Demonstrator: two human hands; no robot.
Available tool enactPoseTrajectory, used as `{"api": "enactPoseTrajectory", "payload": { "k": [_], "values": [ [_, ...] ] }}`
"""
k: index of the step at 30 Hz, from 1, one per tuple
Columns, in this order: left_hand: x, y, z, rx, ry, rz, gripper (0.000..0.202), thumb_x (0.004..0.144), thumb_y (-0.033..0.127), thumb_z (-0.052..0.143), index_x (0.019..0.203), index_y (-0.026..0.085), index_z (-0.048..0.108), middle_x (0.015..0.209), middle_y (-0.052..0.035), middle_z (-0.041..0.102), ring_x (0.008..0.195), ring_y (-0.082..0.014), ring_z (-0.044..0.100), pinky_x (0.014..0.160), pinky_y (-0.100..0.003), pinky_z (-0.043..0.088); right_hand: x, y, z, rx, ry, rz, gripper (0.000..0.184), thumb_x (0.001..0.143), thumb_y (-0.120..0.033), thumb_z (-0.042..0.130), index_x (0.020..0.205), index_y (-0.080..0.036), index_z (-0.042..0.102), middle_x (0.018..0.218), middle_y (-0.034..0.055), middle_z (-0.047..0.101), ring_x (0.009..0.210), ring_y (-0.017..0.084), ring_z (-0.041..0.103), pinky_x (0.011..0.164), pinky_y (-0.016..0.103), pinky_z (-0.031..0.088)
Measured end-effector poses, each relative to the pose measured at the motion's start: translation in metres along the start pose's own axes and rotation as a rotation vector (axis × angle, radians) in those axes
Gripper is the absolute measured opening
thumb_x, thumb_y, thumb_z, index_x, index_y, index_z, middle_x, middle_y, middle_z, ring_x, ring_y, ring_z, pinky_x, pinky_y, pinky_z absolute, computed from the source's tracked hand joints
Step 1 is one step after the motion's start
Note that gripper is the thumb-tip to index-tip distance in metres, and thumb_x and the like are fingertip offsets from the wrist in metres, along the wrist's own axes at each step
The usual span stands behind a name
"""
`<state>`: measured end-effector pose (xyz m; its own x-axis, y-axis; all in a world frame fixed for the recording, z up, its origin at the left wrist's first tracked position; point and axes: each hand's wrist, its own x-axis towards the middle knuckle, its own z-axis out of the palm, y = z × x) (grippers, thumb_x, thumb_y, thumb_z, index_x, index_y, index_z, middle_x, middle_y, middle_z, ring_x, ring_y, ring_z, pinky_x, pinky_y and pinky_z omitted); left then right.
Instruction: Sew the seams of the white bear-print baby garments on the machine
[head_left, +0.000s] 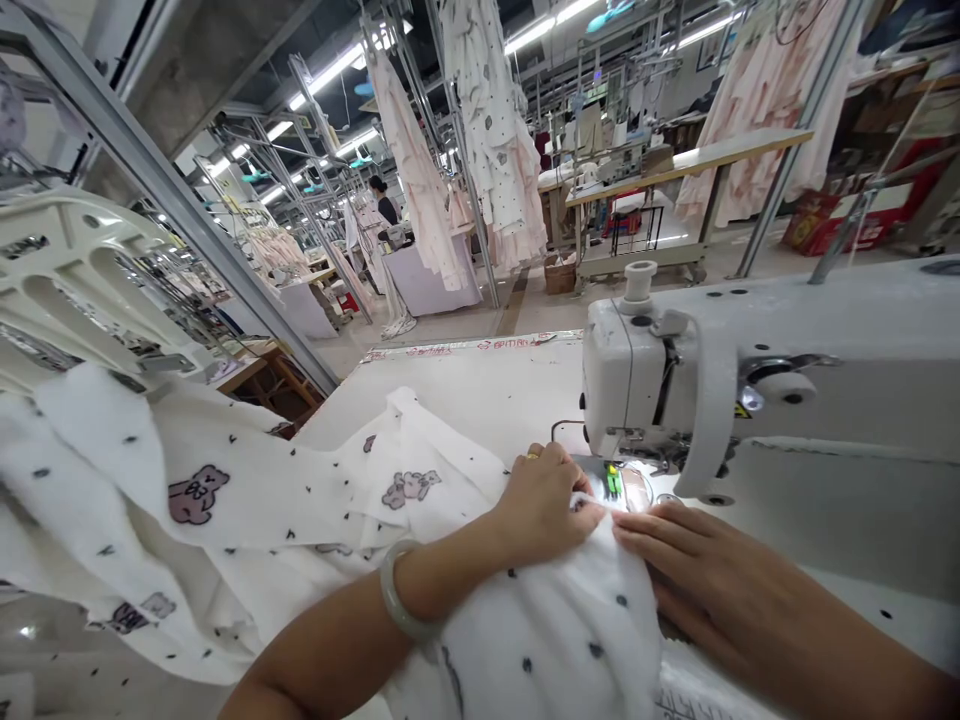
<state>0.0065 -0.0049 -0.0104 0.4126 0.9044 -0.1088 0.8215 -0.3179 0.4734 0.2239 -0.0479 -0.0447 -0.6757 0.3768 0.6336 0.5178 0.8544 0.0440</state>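
Note:
White fabric [300,510] printed with bears and small dark marks spreads over the sewing table and drapes down toward me. My left hand [547,500], with a ring and a pale bangle on its wrist, pinches the fabric's edge just left of the needle area. On the other side, my right hand [682,550] presses the same edge with its fingers together; the thumb is hidden. Both hands are close to the lit presser foot of a white sewing machine [637,370], where a small green part [613,482] shows.
A cream plastic hanger clamp [97,260] hangs at the left by a metal post [165,190]. The white table [480,385] runs beyond the machine. Garments [487,130] hang in the background, with another sewing table [690,165], a red box [847,220] and a distant person [384,205].

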Motion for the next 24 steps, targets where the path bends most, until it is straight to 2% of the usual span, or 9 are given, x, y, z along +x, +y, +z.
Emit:
{"api": "enactPoseTrajectory", "payload": {
  "k": [5,11,18,24],
  "values": [
    [-0.001,0.001,0.003,0.008,-0.031,0.014,0.013,0.096,0.032,0.064,0.090,0.021,0.059,0.122,-0.0070,0.060,0.123,-0.0270,0.054,0.114,-0.045,0.044,-0.005,0.000,0.002,0.010,-0.048,0.004,0.031,0.107,-0.018,0.045,0.129,-0.013,0.067,0.116,0.0096,0.080,0.103,0.022,0.076,0.094,0.040,0.058],
    [0.011,0.001,0.013,0.034,0.035,0.069,0.006,0.095,0.026,0.060,0.091,0.022,0.060,0.124,-0.0069,0.057,0.126,-0.0263,0.051,0.117,-0.045,0.040,-0.005,0.006,0.004,-0.026,-0.089,-0.015,0.031,0.108,-0.018,0.043,0.127,-0.014,0.068,0.111,0.0085,0.080,0.099,0.023,0.075,0.088,0.040,0.056],
    [0.032,0.002,0.009,0.137,0.012,0.041,0.018,0.097,0.020,0.051,0.079,0.021,0.054,0.107,-0.0079,0.057,0.124,-0.0276,0.050,0.113,-0.044,0.043,-0.010,0.016,0.007,-0.107,-0.067,-0.013,0.033,0.104,-0.015,0.046,0.125,-0.019,0.071,0.113,0.0071,0.081,0.094,0.025,0.076,0.080,0.042,0.051],
    [0.031,0.001,0.011,0.136,0.034,0.039,0.016,0.095,0.020,0.053,0.079,0.021,0.053,0.108,-0.0077,0.056,0.123,-0.0278,0.050,0.114,-0.047,0.043,-0.013,0.016,0.007,-0.048,-0.107,0.061,0.035,0.113,-0.023,0.038,0.132,-0.022,0.068,0.116,0.0062,0.080,0.095,0.022,0.074,0.084,0.040,0.050]
  ]
}}
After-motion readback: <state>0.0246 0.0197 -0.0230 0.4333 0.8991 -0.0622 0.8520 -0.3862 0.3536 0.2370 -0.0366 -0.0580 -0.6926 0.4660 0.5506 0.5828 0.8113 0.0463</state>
